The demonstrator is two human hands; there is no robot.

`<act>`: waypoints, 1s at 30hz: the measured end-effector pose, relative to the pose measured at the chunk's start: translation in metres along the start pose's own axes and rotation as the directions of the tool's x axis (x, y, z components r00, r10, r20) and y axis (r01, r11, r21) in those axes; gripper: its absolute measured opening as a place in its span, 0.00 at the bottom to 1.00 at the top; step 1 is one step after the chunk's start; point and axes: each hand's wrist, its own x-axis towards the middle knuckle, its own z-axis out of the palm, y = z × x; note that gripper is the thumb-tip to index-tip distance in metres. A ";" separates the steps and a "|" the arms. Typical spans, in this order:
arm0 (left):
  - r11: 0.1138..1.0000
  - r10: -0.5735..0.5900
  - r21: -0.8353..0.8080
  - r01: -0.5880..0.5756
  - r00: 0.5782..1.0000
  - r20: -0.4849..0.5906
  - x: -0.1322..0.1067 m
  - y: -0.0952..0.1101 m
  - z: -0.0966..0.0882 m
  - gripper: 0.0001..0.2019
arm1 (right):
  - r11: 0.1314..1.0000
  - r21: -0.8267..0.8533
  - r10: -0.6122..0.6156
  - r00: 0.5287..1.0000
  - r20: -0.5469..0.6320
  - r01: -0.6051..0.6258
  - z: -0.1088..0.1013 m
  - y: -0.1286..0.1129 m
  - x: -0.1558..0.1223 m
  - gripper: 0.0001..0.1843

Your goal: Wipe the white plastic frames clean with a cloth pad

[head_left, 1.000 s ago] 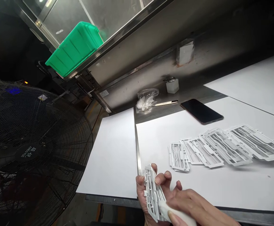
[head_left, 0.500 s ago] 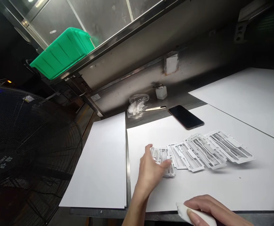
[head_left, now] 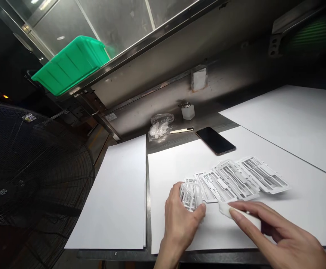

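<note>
My left hand (head_left: 181, 216) is closed around a white slotted plastic frame (head_left: 190, 195), thumb on its near right side and fingers on its far left side. The frame is tilted up off the white sheet (head_left: 174, 164). To its right, several similar slotted frames (head_left: 237, 181) lie overlapping in a row. My right hand (head_left: 275, 224) pinches a white folded cloth (head_left: 245, 216) between thumb and fingers. The cloth's tip points at the frame in my left hand, with a gap between them.
Beyond the frames lies a black phone (head_left: 215, 140). Behind it are a white-handled tool (head_left: 181, 130), a plastic bag (head_left: 160, 127) and a small white bottle (head_left: 188, 111). More white sheets (head_left: 118, 194) lie at left. A large fan (head_left: 34, 179) stands left; a green bin (head_left: 70, 65) sits on the shelf above.
My left hand has lifted and tilted a frame from the left end of the row. My right hand has moved up and inward with the cloth. The view has shifted slightly.
</note>
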 end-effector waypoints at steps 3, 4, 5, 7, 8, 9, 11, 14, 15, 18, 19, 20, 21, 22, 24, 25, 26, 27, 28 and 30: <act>0.999 0.031 -0.020 -0.033 0.997 -0.073 -0.017 0.000 0.007 0.26 | 0.987 0.042 -0.152 0.988 0.005 0.152 0.015 -0.024 0.022 0.14; 0.999 0.045 -0.027 -0.048 0.995 -0.091 -0.022 0.000 0.009 0.26 | 0.979 0.060 -0.198 0.980 0.017 0.197 0.020 -0.030 0.028 0.12; 0.997 0.061 -0.036 -0.065 0.993 -0.105 -0.026 -0.001 0.010 0.26 | 0.968 0.076 -0.241 0.970 0.032 0.238 0.024 -0.035 0.032 0.11; 0.995 0.081 -0.042 -0.087 0.987 -0.139 -0.032 -0.002 0.009 0.26 | 0.953 0.087 -0.297 0.952 0.075 0.290 0.026 -0.037 0.034 0.11; 0.996 0.073 -0.037 -0.080 0.984 -0.161 -0.033 -0.002 0.008 0.27 | 0.949 0.084 -0.311 0.946 0.093 0.304 0.024 -0.036 0.033 0.11; 0.998 0.046 -0.038 -0.054 0.984 -0.174 -0.033 -0.001 0.006 0.27 | 0.951 0.071 -0.307 0.946 0.105 0.301 0.020 -0.033 0.030 0.11; 0.995 -0.043 -0.097 0.031 0.991 -0.126 -0.032 0.001 0.001 0.24 | 0.968 0.023 -0.249 0.963 0.103 0.248 0.010 -0.026 0.023 0.11; 0.948 -0.130 -0.285 0.139 0.990 0.050 -0.031 0.006 -0.004 0.20 | 0.994 -0.006 -0.113 0.992 0.054 0.113 0.002 -0.022 0.011 0.16; 0.923 -0.132 -0.351 0.156 0.987 0.091 -0.031 0.007 -0.004 0.21 | 0.998 0.025 -0.057 0.997 0.042 0.056 0.002 -0.022 0.008 0.17; 0.833 -0.119 -0.520 0.191 0.978 0.168 -0.034 0.009 -0.003 0.24 | 0.981 0.155 0.115 0.992 0.044 -0.120 0.012 -0.025 0.003 0.20; 0.797 -0.120 -0.569 0.205 0.976 0.183 -0.036 0.009 -0.002 0.25 | 0.970 0.181 0.158 0.986 0.053 -0.165 0.016 -0.026 0.002 0.22; 0.758 -0.129 -0.614 0.220 0.973 0.189 -0.038 0.008 -0.002 0.26 | 0.962 0.191 0.189 0.980 0.062 -0.197 0.019 -0.026 0.001 0.24; 0.721 -0.148 -0.652 0.236 0.971 0.188 -0.039 0.008 -0.003 0.26 | 0.958 0.191 0.204 0.977 0.067 -0.213 0.022 -0.026 0.000 0.25; 0.687 -0.179 -0.679 0.258 0.966 0.185 -0.041 0.008 -0.004 0.27 | 0.957 0.187 0.210 0.975 0.073 -0.220 0.023 -0.025 -0.001 0.26; 0.630 -0.262 -0.710 0.316 0.946 0.189 -0.044 0.008 -0.006 0.27 | 0.957 0.182 0.214 0.973 0.081 -0.226 0.024 -0.024 -0.002 0.25; 0.605 -0.300 -0.719 0.343 0.934 0.193 -0.046 0.007 -0.008 0.27 | 0.959 0.176 0.211 0.974 0.082 -0.223 0.024 -0.023 -0.003 0.24; 0.582 -0.330 -0.729 0.361 0.924 0.194 -0.047 0.007 -0.009 0.28 | 0.962 0.168 0.206 0.975 0.081 -0.217 0.023 -0.024 -0.003 0.24; 0.563 -0.348 -0.739 0.369 0.917 0.193 -0.048 0.007 -0.009 0.29 | 0.965 0.162 0.197 0.977 0.079 -0.207 0.022 -0.024 -0.003 0.23; 0.552 -0.356 -0.748 0.369 0.915 0.189 -0.049 0.007 -0.009 0.29 | 0.969 0.156 0.183 0.980 0.080 -0.193 0.021 -0.026 -0.003 0.22; 0.550 -0.351 -0.762 0.343 0.922 0.162 -0.051 0.006 -0.008 0.30 | 0.976 0.153 0.145 0.986 0.087 -0.157 0.019 -0.030 -0.003 0.22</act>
